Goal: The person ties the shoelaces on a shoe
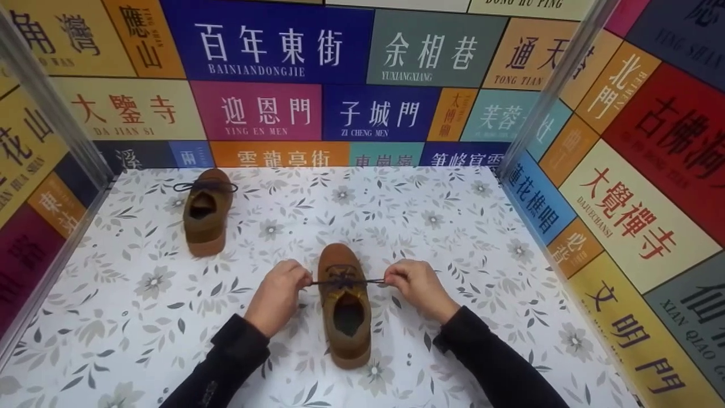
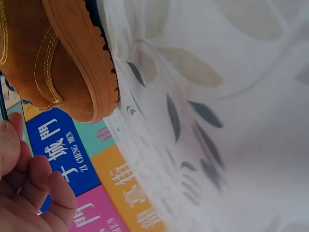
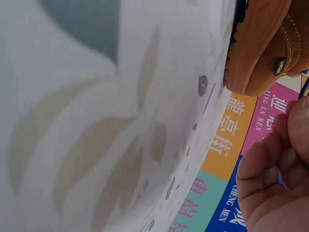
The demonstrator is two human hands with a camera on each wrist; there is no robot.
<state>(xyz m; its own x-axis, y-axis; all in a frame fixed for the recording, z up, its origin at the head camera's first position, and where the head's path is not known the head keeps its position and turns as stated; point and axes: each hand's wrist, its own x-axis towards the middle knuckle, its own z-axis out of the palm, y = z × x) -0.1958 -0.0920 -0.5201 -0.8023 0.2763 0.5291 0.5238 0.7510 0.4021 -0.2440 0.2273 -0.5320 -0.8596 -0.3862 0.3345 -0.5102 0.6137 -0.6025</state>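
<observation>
A brown shoe (image 1: pixel 347 345) with dark laces stands upright on the patterned cloth, its toe pointing away from me. My left hand (image 1: pixel 281 292) pinches one side of the shoelace (image 1: pixel 320 282), and my right hand (image 1: pixel 420 288) pinches the other side. Both hands pull the lace out nearly level across the front of the shoe, over its tongue. In the left wrist view the brown shoe (image 2: pixel 72 63) shows its thick ridged sole beside my curled fingers (image 2: pixel 41 174). The right wrist view shows the shoe (image 3: pixel 263 53) with a small dark tag, and the thumb pinching a lace end.
A second brown shoe (image 1: pixel 207 226) stands at the back left, its lace tied in a bow. White cloth with a grey leaf and flower print (image 1: pixel 470 238) covers the table. Coloured panels with lettering (image 1: pixel 272 45) wall in the back and both sides.
</observation>
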